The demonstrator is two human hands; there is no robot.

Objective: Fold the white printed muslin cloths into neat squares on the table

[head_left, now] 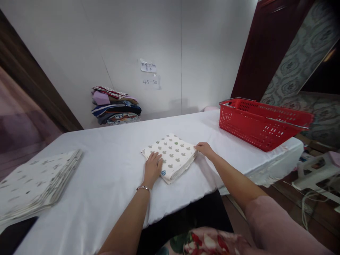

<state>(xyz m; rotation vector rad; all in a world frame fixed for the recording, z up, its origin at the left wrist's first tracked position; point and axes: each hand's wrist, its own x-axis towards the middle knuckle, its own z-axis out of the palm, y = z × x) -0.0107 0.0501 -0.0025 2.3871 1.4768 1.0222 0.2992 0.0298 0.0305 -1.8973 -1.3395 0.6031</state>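
A folded white cloth (172, 150) with grey apple-like prints and a few coloured motifs lies on the white-covered table (111, 173) before me. My left hand (153, 165) rests flat on the cloth's left side, fingers stretched out, with a bracelet at the wrist. At the opposite corner, my right hand (204, 148) pinches the cloth's edge between thumb and fingers. Layered folds show along the side of the cloth facing me.
A stack of patterned white cloths (39, 179) lies at the left, with a dark flat object (16, 233) in front. A red basket (255, 122) stands at the right end. Folded fabrics (117, 106) are piled by the wall, near paper labels (150, 82).
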